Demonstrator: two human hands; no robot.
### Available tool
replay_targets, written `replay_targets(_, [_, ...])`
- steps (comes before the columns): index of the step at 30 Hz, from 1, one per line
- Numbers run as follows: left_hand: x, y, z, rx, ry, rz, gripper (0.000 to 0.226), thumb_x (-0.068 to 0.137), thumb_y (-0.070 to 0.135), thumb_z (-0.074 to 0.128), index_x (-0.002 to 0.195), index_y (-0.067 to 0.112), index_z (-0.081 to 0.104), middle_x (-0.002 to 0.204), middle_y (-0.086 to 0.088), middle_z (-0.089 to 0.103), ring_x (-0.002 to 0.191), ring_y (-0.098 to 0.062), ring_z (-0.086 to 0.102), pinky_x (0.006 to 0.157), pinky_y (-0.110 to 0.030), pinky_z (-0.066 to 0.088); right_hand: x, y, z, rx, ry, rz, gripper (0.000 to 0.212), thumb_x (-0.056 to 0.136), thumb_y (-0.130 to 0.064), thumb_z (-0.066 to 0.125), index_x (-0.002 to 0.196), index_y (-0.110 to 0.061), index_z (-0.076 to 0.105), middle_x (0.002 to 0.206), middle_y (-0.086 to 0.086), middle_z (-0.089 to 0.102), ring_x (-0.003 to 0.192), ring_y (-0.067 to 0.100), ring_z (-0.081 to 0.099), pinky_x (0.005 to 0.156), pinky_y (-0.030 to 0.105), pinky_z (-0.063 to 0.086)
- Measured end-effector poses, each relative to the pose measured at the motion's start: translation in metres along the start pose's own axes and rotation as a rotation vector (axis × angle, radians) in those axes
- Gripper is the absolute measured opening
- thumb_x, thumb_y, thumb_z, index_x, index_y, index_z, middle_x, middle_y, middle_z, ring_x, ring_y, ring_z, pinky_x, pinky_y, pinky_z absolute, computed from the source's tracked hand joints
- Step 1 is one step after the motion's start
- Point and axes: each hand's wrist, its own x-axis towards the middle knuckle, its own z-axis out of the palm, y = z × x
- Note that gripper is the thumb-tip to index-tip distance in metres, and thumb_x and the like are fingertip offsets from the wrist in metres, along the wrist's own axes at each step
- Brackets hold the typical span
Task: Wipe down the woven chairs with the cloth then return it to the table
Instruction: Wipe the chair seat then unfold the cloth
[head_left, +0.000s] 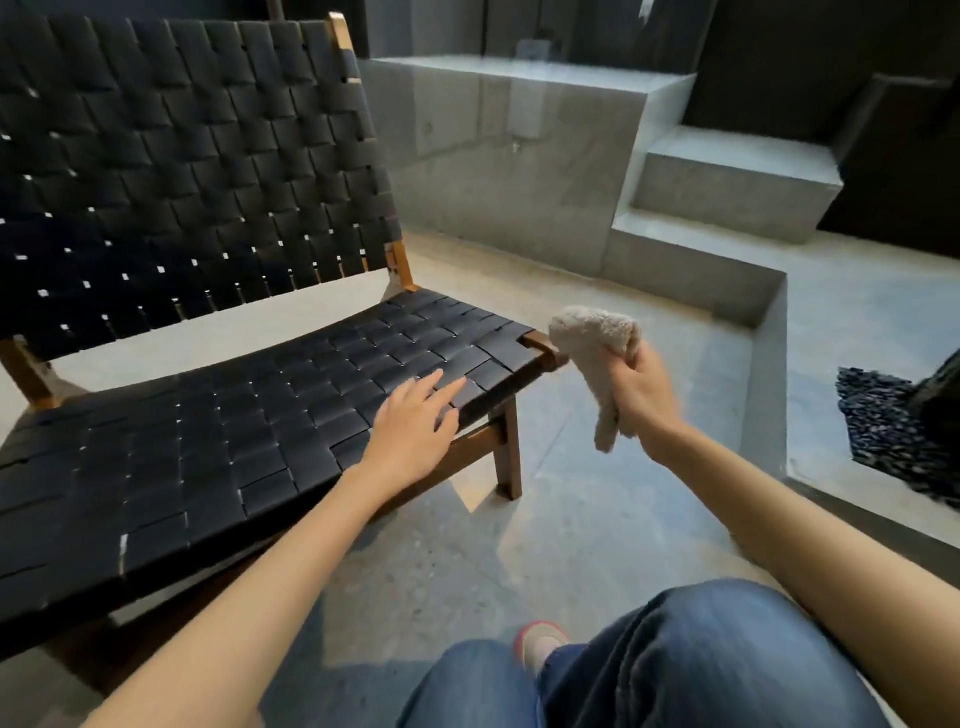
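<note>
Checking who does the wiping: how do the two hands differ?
The left hand lies flat, fingers straight, on the chair seat; the right hand is curled round the cloth. The left hand touches the chair; the right hand is beside its corner, off the seat. Both reach forward.

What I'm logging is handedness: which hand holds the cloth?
The right hand grips the beige cloth; the left hand rests flat on the woven chair seat, holding nothing.

Head-worn view, looking down, near chair (208, 415)
</note>
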Motion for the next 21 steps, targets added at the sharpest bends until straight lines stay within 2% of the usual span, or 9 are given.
replay_targets(2, [0.004,-0.009,0.008,0.156,-0.064,-0.021,0.048,0.102,0.041,0.028,0.149,0.038,0.019,0.159,0.003,0.012,0.146,-0.027,0.007,0.117,-0.052,0.011,0.005,0.018,0.010,-0.061,0.038,-0.118,0.029,0.101,-0.026,0.047,0.129,-0.020,0.051,0.118,0.004,0.061,0.102,0.021,0.059,0.082,0.035,0.049])
replay_targets(4, [0.006,-0.018,0.016,0.252,-0.050,-0.043,0.050,0.101,0.047,0.023,0.149,0.042,0.011,0.159,0.004,0.011,0.146,-0.028,0.007,0.116,-0.052,0.009,0.016,0.037,0.031,-0.100,0.004,-0.166,0.045,0.101,-0.023,0.045,0.145,-0.017,0.036,0.148,0.006,0.040,0.138,0.024,0.033,0.113,0.041,0.029])
replay_targets(5, [0.007,-0.022,0.020,0.296,-0.018,-0.042,0.051,0.100,0.050,0.021,0.148,0.043,0.009,0.159,0.005,0.013,0.146,-0.027,0.010,0.116,-0.051,0.010,0.022,0.046,0.045,-0.112,-0.025,-0.154,0.051,0.102,-0.024,0.044,0.150,-0.018,0.027,0.157,0.005,0.023,0.146,0.023,0.016,0.119,0.042,0.015])
replay_targets(7, [0.008,-0.031,0.027,0.346,0.038,-0.016,0.054,0.096,0.056,0.016,0.148,0.044,0.007,0.158,0.007,0.016,0.145,-0.026,0.015,0.116,-0.048,0.014,0.033,0.062,0.072,-0.136,-0.064,-0.117,0.059,0.102,-0.030,0.043,0.153,-0.021,0.014,0.162,0.003,0.000,0.148,0.024,-0.006,0.120,0.041,-0.001])
replay_targets(10, [0.012,-0.040,0.032,0.328,0.040,-0.006,0.061,0.088,0.062,0.009,0.147,0.046,0.006,0.158,0.009,0.015,0.145,-0.025,0.016,0.116,-0.047,0.014,0.045,0.082,0.102,-0.220,-0.034,-0.211,0.055,0.102,-0.027,0.040,0.152,-0.027,0.016,0.159,-0.001,-0.019,0.143,0.027,-0.025,0.111,0.031,-0.017])
replay_targets(14, [0.014,-0.045,0.036,0.360,0.060,0.015,0.060,0.088,0.062,0.008,0.146,0.046,0.004,0.157,0.010,0.016,0.144,-0.025,0.019,0.116,-0.047,0.016,0.036,0.096,0.116,-0.271,-0.005,-0.355,0.053,0.101,-0.017,0.042,0.151,-0.025,0.026,0.156,-0.016,-0.010,0.140,0.026,-0.031,0.111,0.034,-0.001])
replay_targets(18, [0.014,-0.047,0.037,0.355,0.067,0.020,0.061,0.088,0.062,0.006,0.147,0.046,0.005,0.157,0.010,0.017,0.144,-0.025,0.020,0.115,-0.048,0.017,0.051,0.104,0.098,-0.613,-0.077,-0.594,0.049,0.100,-0.036,0.034,0.148,-0.024,0.036,0.159,-0.005,0.017,0.144,0.040,-0.016,0.114,0.064,0.002])
replay_targets(20, [0.014,-0.047,0.037,0.353,0.067,0.022,0.062,0.087,0.063,0.005,0.146,0.046,0.005,0.157,0.010,0.016,0.144,-0.025,0.019,0.115,-0.047,0.016,0.073,0.097,0.090,-0.665,-0.039,-0.554,0.050,0.099,-0.043,0.029,0.141,-0.024,0.046,0.156,-0.001,0.028,0.143,0.046,-0.002,0.114,0.062,0.005])
replay_targets(21, [0.014,-0.047,0.038,0.347,0.066,0.022,0.062,0.086,0.063,0.004,0.146,0.046,0.004,0.157,0.010,0.016,0.144,-0.025,0.019,0.115,-0.047,0.016,0.082,0.093,0.089,-0.619,-0.033,-0.474,0.047,0.099,-0.047,0.030,0.137,-0.028,0.050,0.155,-0.004,0.029,0.142,0.043,0.004,0.114,0.055,0.014])
